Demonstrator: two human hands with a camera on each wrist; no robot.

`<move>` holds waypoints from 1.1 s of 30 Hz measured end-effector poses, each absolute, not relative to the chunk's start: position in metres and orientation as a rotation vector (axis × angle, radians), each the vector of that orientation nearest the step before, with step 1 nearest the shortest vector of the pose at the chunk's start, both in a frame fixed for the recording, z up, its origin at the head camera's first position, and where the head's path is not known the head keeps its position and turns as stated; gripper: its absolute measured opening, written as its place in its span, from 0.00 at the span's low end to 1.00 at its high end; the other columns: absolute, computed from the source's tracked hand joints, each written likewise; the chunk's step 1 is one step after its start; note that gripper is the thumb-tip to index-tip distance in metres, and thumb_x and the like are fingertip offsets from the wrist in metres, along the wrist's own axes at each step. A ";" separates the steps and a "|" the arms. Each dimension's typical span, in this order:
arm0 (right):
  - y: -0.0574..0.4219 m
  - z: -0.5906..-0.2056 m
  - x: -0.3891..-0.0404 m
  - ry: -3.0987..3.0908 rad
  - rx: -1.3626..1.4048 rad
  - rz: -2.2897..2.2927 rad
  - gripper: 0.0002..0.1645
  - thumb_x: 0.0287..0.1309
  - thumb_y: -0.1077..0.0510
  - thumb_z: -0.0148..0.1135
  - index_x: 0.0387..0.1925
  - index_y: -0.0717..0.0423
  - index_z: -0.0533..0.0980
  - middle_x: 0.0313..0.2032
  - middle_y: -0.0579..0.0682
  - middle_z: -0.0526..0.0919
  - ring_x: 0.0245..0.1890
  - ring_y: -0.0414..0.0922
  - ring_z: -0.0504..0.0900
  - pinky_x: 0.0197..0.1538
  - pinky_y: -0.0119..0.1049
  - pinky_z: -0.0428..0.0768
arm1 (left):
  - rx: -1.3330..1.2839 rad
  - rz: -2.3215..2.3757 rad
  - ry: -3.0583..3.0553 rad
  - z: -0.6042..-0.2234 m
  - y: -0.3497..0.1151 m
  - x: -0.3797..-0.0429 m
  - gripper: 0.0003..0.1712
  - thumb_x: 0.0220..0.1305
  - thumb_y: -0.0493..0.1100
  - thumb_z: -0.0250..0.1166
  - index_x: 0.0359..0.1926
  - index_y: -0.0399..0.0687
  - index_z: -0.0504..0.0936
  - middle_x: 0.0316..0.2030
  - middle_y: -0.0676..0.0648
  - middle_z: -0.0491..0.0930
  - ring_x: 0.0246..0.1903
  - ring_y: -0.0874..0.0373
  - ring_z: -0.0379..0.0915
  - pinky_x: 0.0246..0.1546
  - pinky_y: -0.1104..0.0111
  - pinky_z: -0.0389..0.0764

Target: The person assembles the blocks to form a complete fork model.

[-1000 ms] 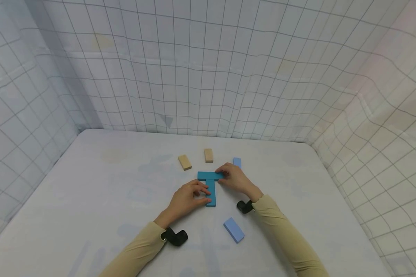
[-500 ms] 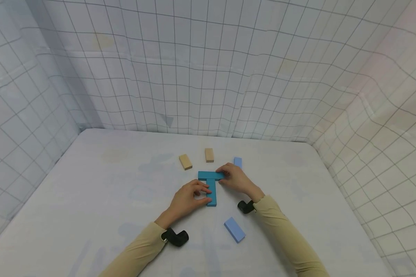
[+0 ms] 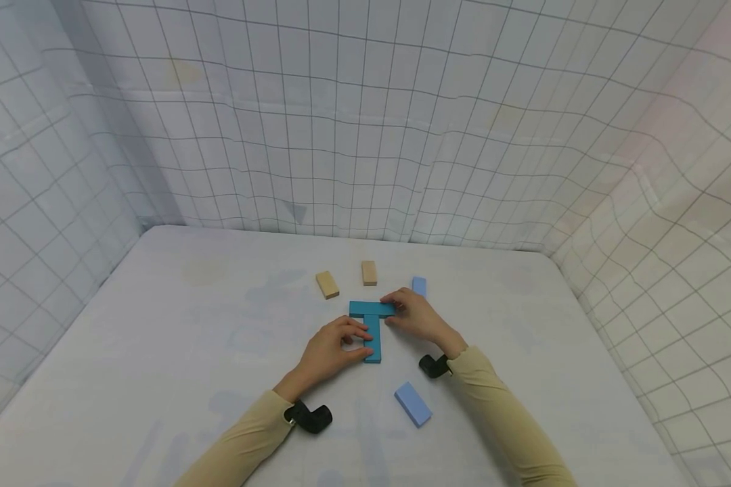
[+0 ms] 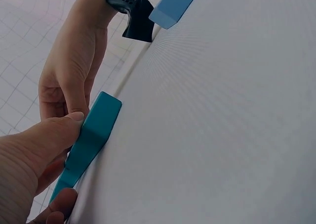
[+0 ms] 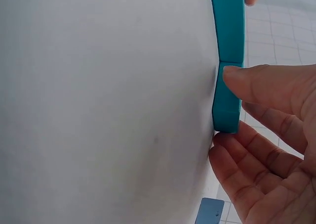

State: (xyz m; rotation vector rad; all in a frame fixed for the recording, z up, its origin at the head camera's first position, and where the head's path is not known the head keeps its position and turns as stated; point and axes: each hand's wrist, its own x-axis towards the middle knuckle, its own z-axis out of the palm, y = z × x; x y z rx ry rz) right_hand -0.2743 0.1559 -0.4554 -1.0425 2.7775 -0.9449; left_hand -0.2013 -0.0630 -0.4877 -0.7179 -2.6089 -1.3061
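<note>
Two teal blocks lie flat on the white table, meeting as a T. My left hand is at the left of the stem block, its thumb and fingertips holding that edge. In the left wrist view the thumb lies along the teal block's upper edge. My right hand pinches the right end of the crossbar block. The right wrist view has the right thumb against the crossbar's near side, other fingers curling past its end.
Two tan blocks, a left one and a right one, lie beyond the T. One light-blue block sits behind my right hand, another light-blue block nearer me. Grid-patterned curtains enclose the table at back and sides.
</note>
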 end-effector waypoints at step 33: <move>0.183 -0.448 -0.229 2.721 -1.117 -0.905 0.20 0.62 0.55 0.63 0.53 0.60 0.76 0.50 0.52 0.77 0.50 0.49 0.76 0.51 0.46 0.75 | -0.712 -1.320 -2.612 -0.489 -0.064 -0.201 0.14 0.52 0.49 0.74 0.40 0.54 0.87 0.46 0.58 0.77 0.36 0.64 0.74 0.37 0.68 0.75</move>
